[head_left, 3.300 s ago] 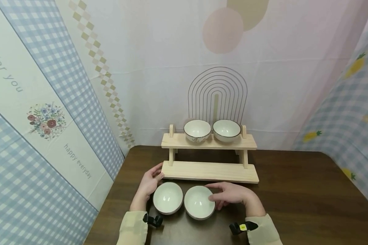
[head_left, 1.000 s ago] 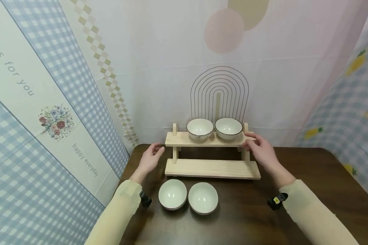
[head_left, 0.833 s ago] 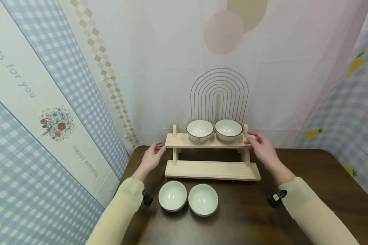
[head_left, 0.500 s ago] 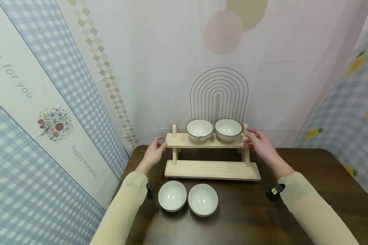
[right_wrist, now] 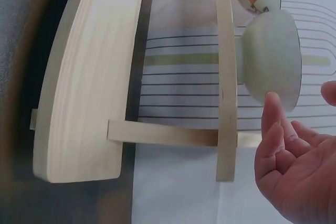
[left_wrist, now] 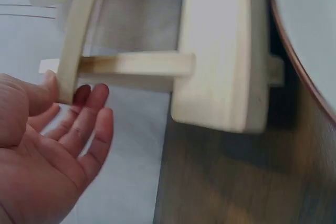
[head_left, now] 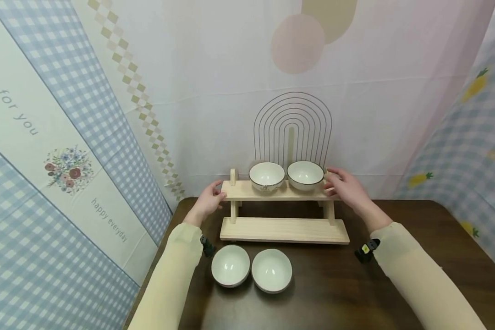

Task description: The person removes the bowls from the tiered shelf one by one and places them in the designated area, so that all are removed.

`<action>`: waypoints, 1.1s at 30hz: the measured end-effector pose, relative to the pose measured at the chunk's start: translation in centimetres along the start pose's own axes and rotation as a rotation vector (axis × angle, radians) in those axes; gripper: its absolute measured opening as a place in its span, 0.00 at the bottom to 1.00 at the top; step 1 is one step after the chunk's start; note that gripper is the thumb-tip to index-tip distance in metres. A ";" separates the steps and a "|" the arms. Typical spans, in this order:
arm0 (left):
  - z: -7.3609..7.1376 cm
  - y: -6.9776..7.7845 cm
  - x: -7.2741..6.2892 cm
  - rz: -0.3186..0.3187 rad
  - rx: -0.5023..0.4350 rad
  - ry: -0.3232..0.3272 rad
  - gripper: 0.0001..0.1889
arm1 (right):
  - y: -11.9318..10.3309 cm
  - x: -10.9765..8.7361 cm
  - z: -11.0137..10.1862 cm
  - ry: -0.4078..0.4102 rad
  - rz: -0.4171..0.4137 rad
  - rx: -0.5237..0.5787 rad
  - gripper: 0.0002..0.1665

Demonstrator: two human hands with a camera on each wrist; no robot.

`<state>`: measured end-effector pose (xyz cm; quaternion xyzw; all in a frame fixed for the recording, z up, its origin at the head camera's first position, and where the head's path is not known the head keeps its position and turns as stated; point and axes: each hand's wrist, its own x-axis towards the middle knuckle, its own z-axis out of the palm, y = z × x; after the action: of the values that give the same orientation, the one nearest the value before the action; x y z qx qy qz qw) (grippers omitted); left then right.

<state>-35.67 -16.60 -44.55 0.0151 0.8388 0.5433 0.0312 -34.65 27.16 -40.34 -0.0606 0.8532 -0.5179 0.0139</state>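
A two-tier wooden stand [head_left: 284,230] carries two white bowls on its upper shelf: a left bowl [head_left: 266,175] with a patterned outside and a right bowl [head_left: 305,175] with a dark rim. My left hand [head_left: 208,200] pinches the upper shelf's left end; the left wrist view has this shelf end [left_wrist: 70,80] between thumb and fingers. At the opposite end, my right hand [head_left: 348,189] reaches over the shelf with its fingertips close to the right bowl. Its thumb stands apart from the fingers [right_wrist: 273,124] in the right wrist view.
Two more white bowls stand side by side on the dark table [head_left: 330,284] before the stand, a left one [head_left: 230,266] and a right one [head_left: 272,271]. Behind the stand hangs a pale printed cloth [head_left: 214,123]. A checked cloth [head_left: 72,197] borders the left.
My right hand has left the front right bowl and risen to the upper shelf's right end. My left hand has moved up from the lower shelf's side to the upper shelf's left end.
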 end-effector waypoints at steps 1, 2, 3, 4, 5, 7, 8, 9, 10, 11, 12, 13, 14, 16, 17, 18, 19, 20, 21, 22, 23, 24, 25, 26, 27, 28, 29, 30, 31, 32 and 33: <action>0.0 0.2 0.0 -0.016 -0.005 0.002 0.32 | -0.1 0.0 0.1 -0.005 0.001 -0.002 0.43; 0.0 0.3 0.0 -0.030 -0.014 0.005 0.32 | -0.3 0.1 0.3 -0.007 0.001 -0.007 0.43; 0.0 0.5 0.1 -0.040 -0.019 0.008 0.33 | -0.5 0.1 0.4 -0.009 0.002 -0.005 0.43; 0.0 0.7 0.1 -0.047 -0.022 0.011 0.33 | -0.6 0.1 0.5 -0.007 0.003 -0.001 0.43; 0.1 0.9 0.1 -0.050 -0.024 0.014 0.33 | -0.8 0.1 0.7 -0.005 0.004 0.003 0.43; 0.2 1.2 0.1 -0.045 -0.019 0.022 0.33 | -0.9 0.1 0.8 0.001 0.007 0.010 0.44; 0.3 1.2 0.1 -0.043 -0.016 0.024 0.32 | -0.9 0.0 0.9 0.004 0.008 0.011 0.44; 0.3 1.3 0.1 -0.040 -0.018 0.025 0.32 | -0.9 0.0 1.0 0.008 0.011 0.014 0.44; 0.4 1.3 0.1 -0.038 -0.019 0.025 0.32 | -0.9 -0.1 1.1 0.011 0.011 0.012 0.44; 0.4 1.1 0.1 -0.038 -0.021 0.027 0.32 | -0.8 -0.2 1.1 0.013 0.016 0.009 0.44; 0.5 1.0 0.1 -0.038 -0.025 0.026 0.32 | -0.8 -0.4 1.2 0.014 0.020 0.007 0.44; 0.5 0.8 0.0 -0.040 -0.029 0.026 0.32 | -0.8 -0.5 1.4 0.015 0.024 0.010 0.44; 0.5 0.7 -0.1 -0.042 -0.035 0.024 0.32 | -0.7 -0.6 1.5 0.016 0.027 0.018 0.44; 0.5 0.4 -0.2 -0.046 -0.046 0.020 0.32 | -0.7 -0.8 1.7 0.019 0.040 0.022 0.45; 0.5 0.3 -0.2 -0.047 -0.053 0.018 0.32 | -0.7 -0.9 1.9 0.020 0.046 0.026 0.45; 0.4 0.2 -0.3 -0.049 -0.059 0.016 0.32 | -0.7 -1.0 2.0 0.020 0.050 0.032 0.45; 0.4 0.1 -0.4 -0.050 -0.061 0.014 0.32 | -0.7 -1.1 2.2 0.023 0.053 0.035 0.45; 0.3 0.0 -0.4 -0.051 -0.064 0.012 0.32 | -0.7 -1.1 2.4 0.024 0.056 0.038 0.45; 0.2 0.0 -0.4 -0.051 -0.063 0.010 0.32 | -0.8 -1.2 2.5 0.025 0.061 0.036 0.45; 0.1 -0.1 -0.5 -0.052 -0.063 0.010 0.32 | -0.8 -1.2 2.7 0.025 0.062 0.044 0.46; 0.0 -0.2 -0.5 -0.052 -0.059 0.008 0.32 | -0.8 -1.3 2.9 0.023 0.064 0.051 0.46; 0.0 -0.3 -0.5 -0.053 -0.053 0.007 0.32 | -0.9 -1.3 3.0 0.023 0.067 0.057 0.46; -0.1 -0.4 -0.5 -0.052 -0.045 0.005 0.32 | -0.9 -1.4 3.2 0.024 0.070 0.068 0.45; -0.1 -0.4 -0.5 -0.052 -0.040 0.002 0.32 | -0.9 -1.4 3.3 0.026 0.073 0.080 0.45; -0.1 -0.4 -0.5 -0.050 -0.035 0.000 0.32 | -0.9 -1.5 3.5 0.027 0.076 0.091 0.45; -0.2 -0.5 -0.5 -0.048 -0.031 -0.002 0.32 | -0.9 -1.5 3.6 0.031 0.078 0.103 0.45; -0.2 -0.4 -0.6 -0.047 -0.029 -0.004 0.32 | -0.9 -1.6 3.8 0.035 0.081 0.112 0.45; -0.2 -0.3 -0.6 -0.045 -0.027 -0.006 0.32 | -1.0 -1.7 3.9 0.040 0.084 0.119 0.45; -0.2 -0.3 -0.6 -0.044 -0.027 -0.008 0.32 | -1.0 -1.8 4.0 0.045 0.086 0.127 0.45; -0.3 -0.2 -0.7 -0.045 -0.029 -0.008 0.32 | -1.1 -1.9 4.1 0.049 0.088 0.130 0.45; -0.3 -0.2 -0.8 -0.045 -0.029 -0.009 0.32 | -1.1 -2.0 4.2 0.051 0.090 0.130 0.45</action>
<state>-34.94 -17.03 -44.55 -0.0019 0.8309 0.5544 0.0473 -32.22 23.24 -41.37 -0.0077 0.8197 -0.5725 0.0191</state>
